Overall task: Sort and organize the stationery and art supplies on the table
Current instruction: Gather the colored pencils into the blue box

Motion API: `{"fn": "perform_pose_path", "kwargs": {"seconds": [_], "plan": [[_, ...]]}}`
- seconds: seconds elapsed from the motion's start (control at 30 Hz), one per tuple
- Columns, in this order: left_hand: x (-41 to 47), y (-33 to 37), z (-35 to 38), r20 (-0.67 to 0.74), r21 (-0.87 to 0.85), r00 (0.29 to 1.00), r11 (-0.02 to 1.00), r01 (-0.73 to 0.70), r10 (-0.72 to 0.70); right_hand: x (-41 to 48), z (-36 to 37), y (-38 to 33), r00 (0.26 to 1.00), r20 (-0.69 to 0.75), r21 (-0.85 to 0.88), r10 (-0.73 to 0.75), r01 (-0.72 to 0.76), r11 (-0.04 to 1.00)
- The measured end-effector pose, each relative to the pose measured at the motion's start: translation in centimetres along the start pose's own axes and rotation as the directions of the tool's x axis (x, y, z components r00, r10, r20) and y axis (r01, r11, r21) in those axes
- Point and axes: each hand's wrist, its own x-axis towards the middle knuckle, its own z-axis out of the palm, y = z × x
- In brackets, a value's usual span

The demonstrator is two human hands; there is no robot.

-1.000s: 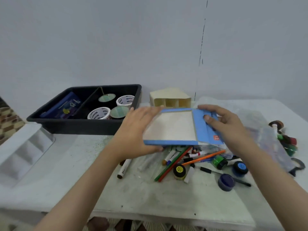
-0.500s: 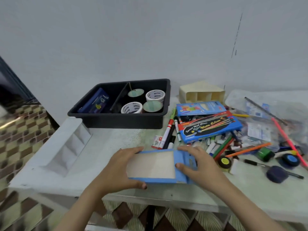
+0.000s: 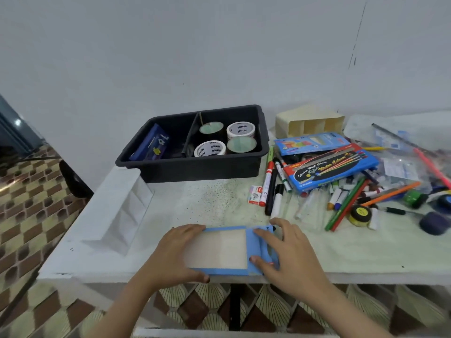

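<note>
A flat blue box (image 3: 224, 250) with a pale inner tray partly slid out lies at the table's front edge. My left hand (image 3: 175, 254) grips its left end. My right hand (image 3: 285, 252) holds the blue sleeve at its right end, thumb on the near side. Behind it on the right lies a heap of markers (image 3: 272, 189), pencils (image 3: 346, 203), paint pots (image 3: 360, 214) and two colour-pencil boxes (image 3: 329, 167).
A black divided bin (image 3: 195, 167) at the back holds tape rolls (image 3: 240, 129) and a blue packet (image 3: 152, 142). A cream organiser (image 3: 310, 120) stands behind the heap. A white folded holder (image 3: 114, 211) lies on the table's left. Plastic bags (image 3: 400, 164) are at the right.
Both hands have brought the blue box from above the supply heap down to the table's front edge. The view has turned left and down.
</note>
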Motion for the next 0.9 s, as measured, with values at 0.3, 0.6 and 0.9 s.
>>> {"fn": "perform_pose_path", "kwargs": {"seconds": [0.3,0.6,0.9], "plan": [[1.8,0.1,-0.3,0.097,0.103,0.995,0.994,-0.022,0.012,0.4,-0.9,0.3,0.997,-0.072,0.004,0.025,-0.024,1.000],[5.2,8.4,1.9,-0.230,-0.178,0.953,0.954,-0.242,0.199,0.1,-6.7,8.3,0.906,-0.405,0.013,0.126,-0.133,0.991],[9.8,19.0,6.4,-0.269,-0.384,0.940,0.872,-0.305,0.210,0.4,-13.0,18.8,0.944,-0.276,-0.215,0.179,-0.242,0.946]]}}
